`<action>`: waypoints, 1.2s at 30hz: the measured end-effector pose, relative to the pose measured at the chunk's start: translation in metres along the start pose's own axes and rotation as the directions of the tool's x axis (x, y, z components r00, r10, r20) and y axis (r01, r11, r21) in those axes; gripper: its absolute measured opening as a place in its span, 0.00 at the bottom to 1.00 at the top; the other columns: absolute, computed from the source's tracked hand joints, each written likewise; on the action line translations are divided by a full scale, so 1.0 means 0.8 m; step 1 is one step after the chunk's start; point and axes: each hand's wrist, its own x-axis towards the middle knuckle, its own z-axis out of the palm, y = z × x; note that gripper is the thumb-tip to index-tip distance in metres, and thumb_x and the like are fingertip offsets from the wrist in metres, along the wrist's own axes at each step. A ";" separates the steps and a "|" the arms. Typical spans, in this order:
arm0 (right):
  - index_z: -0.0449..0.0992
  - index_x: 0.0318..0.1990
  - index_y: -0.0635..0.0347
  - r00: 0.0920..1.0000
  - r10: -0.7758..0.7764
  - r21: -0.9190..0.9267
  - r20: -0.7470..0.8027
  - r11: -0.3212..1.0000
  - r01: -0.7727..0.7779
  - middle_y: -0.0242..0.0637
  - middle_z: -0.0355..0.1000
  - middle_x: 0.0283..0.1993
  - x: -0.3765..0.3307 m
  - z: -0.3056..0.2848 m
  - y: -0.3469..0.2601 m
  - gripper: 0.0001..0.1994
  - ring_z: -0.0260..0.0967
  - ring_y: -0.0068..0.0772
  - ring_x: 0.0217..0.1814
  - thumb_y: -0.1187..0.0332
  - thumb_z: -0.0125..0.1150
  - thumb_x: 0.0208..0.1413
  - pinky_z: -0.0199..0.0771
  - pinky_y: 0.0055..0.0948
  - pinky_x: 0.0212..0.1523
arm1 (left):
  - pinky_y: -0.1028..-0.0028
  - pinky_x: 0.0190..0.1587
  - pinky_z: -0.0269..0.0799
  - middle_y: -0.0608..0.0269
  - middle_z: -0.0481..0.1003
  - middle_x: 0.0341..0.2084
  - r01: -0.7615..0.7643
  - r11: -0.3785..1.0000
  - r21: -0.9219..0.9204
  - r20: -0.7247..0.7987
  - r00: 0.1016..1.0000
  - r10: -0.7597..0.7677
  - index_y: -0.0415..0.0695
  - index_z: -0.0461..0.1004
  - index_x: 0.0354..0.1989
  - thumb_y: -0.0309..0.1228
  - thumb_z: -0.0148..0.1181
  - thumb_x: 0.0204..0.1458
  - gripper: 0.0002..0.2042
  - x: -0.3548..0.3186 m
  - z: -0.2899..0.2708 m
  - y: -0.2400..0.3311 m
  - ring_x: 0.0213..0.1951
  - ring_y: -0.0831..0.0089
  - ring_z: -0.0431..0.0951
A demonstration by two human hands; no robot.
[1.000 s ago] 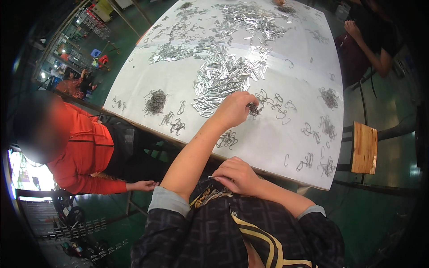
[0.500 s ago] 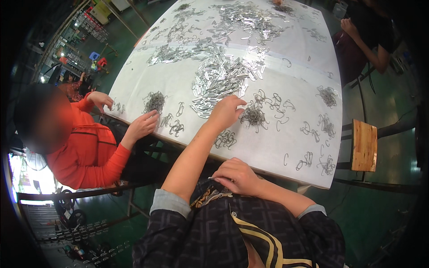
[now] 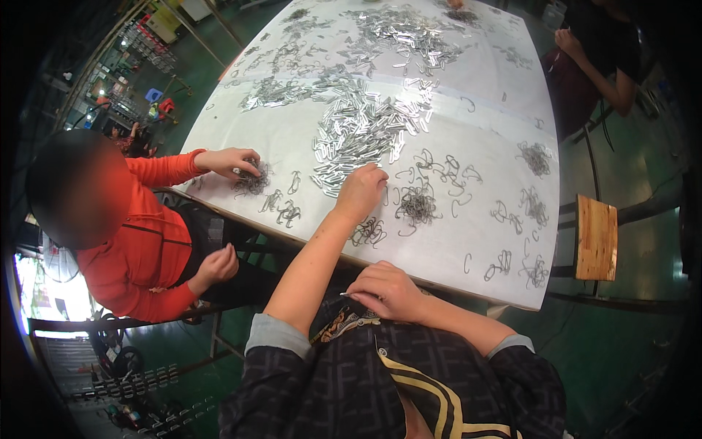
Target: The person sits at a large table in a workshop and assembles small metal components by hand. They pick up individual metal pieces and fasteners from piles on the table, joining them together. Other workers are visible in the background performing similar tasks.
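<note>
My left hand [image 3: 362,192] is over the table, its fingers bent together between the heap of shiny flat metal pieces [image 3: 358,121] and a dark tangle of bent wire hooks [image 3: 417,208]. Whatever its fingertips pinch, if anything, is hidden. A smaller bunch of wire hooks [image 3: 368,231] lies just beside that wrist. Close to my body, at the table's near edge, my right hand [image 3: 387,289] is closed with a small shiny metal piece [image 3: 346,294] sticking out by the thumb. Loose wire hooks [image 3: 446,170] are scattered beyond the tangle.
A white-covered table [image 3: 453,252] carries further hook piles [image 3: 537,157] along its right side. On my left a co-worker in a red jacket [image 3: 139,256] reaches to a hook pile [image 3: 252,179]. Another person [image 3: 596,66] is at the far right, near a wooden stool [image 3: 596,238].
My left hand has drawn slightly left, away from the hook tangle. My right hand has barely moved. The co-worker's one hand has reached onto their pile; the other has dropped off the table.
</note>
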 end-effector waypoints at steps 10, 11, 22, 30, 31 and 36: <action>0.76 0.35 0.57 1.000 0.004 -0.010 0.016 1.000 -0.004 0.33 0.72 0.31 0.000 0.002 0.002 0.06 0.70 0.36 0.36 0.72 0.65 0.50 0.67 0.33 0.40 | 0.67 0.37 0.76 0.59 0.75 0.30 -0.171 0.938 0.301 0.068 0.985 0.158 0.41 0.78 0.28 0.22 0.58 0.43 0.05 0.027 0.027 0.010 0.39 0.60 0.76; 0.76 0.35 0.57 1.000 0.004 -0.013 0.018 1.000 -0.004 0.33 0.72 0.31 0.000 0.001 0.002 0.06 0.70 0.36 0.36 0.72 0.65 0.50 0.67 0.33 0.40 | 0.67 0.37 0.77 0.59 0.75 0.30 -0.162 0.927 0.339 0.095 0.986 0.138 0.41 0.78 0.28 0.22 0.58 0.43 0.05 0.030 0.033 0.011 0.38 0.60 0.77; 0.78 0.34 0.58 0.999 0.022 -0.056 0.038 0.998 -0.020 0.35 0.73 0.32 0.002 -0.007 -0.005 0.06 0.71 0.38 0.34 0.74 0.66 0.48 0.68 0.33 0.37 | 0.66 0.36 0.77 0.54 0.77 0.26 -0.116 0.889 0.443 0.197 0.980 0.030 0.40 0.78 0.24 0.23 0.58 0.42 0.03 0.055 0.039 0.025 0.33 0.58 0.80; 0.78 0.33 0.59 0.995 0.093 -0.060 -0.037 0.994 -0.095 0.37 0.75 0.30 0.007 0.009 0.001 0.05 0.72 0.40 0.33 0.76 0.65 0.47 0.69 0.34 0.37 | 0.72 0.31 0.76 0.55 0.79 0.21 0.362 0.889 -0.281 -0.063 0.917 -0.393 0.36 0.77 0.22 0.27 0.62 0.42 0.06 -0.020 -0.047 -0.019 0.25 0.68 0.80; 0.78 0.33 0.59 0.992 0.117 -0.068 -0.050 0.990 -0.120 0.37 0.75 0.30 0.008 0.012 0.002 0.05 0.72 0.41 0.33 0.76 0.65 0.47 0.69 0.34 0.36 | 0.74 0.30 0.75 0.55 0.78 0.20 0.351 0.848 -0.397 -0.089 0.905 -0.416 0.35 0.76 0.22 0.25 0.61 0.43 0.05 -0.038 -0.065 -0.017 0.24 0.71 0.79; 0.79 0.32 0.61 0.964 0.219 -0.032 -0.149 0.974 -0.226 0.38 0.75 0.29 0.017 0.029 0.000 0.04 0.72 0.39 0.31 0.77 0.65 0.47 0.69 0.32 0.34 | 0.81 0.32 0.70 0.63 0.77 0.26 0.369 0.523 -0.769 0.061 0.855 -0.514 0.37 0.72 0.32 0.22 0.60 0.53 0.03 -0.139 -0.137 0.026 0.27 0.82 0.74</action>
